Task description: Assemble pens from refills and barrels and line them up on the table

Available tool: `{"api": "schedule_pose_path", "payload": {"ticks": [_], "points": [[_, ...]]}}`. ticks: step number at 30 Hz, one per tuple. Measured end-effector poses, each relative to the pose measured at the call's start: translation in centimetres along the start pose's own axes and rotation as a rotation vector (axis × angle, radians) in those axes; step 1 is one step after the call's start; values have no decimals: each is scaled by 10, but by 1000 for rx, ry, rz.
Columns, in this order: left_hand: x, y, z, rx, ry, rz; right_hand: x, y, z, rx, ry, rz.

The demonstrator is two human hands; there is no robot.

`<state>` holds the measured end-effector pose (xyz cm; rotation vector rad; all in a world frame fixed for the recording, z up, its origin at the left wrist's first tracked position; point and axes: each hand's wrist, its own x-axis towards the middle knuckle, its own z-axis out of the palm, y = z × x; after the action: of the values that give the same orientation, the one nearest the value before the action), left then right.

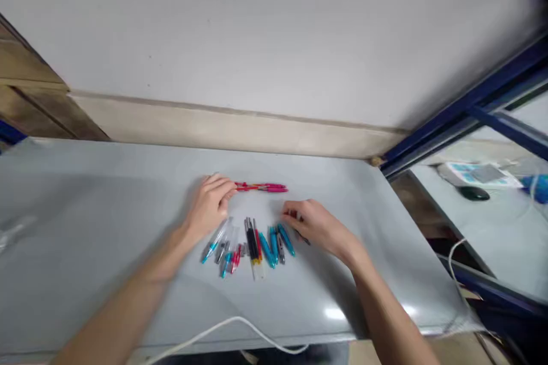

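Observation:
My left hand (212,201) lies with curled fingers at the left end of some red and pink pen parts (269,187), which stick out to the right from under its fingertips. My right hand (314,222) is closed, its fingers pinched together; a small dark pen piece (305,239) shows below them. Between the hands and nearer to me, pen parts lie in groups: clear barrels (218,239) with blue, grey and red ends, black refills (252,242), a red refill (258,245), and blue barrel parts (268,250) with a dark grey one (280,246) among them.
The parts lie on a grey table (107,228) against a wall. A white cable (240,319) curves over its front edge. Clear plastic (15,232) is at the far left. To the right, a blue metal frame (462,108) stands before another table with a black mouse (473,193).

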<state>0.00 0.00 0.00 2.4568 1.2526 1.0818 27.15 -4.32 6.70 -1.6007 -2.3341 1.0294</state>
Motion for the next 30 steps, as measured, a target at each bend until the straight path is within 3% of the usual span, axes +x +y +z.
{"api": "schedule_pose_path", "payload": {"ticks": [12,18,23,30], "points": [[1,12,-2,-38,29,7,10,16,7,27,35,-30],[-1,25,-2,-94,66,19,17,8,20,-59,258,-94],[-1,35,-3,-56,28,118,21,0,32,326,364,-210],[-4,41,1,-53,-5,144,24,-8,47,1055,277,-145]]}}
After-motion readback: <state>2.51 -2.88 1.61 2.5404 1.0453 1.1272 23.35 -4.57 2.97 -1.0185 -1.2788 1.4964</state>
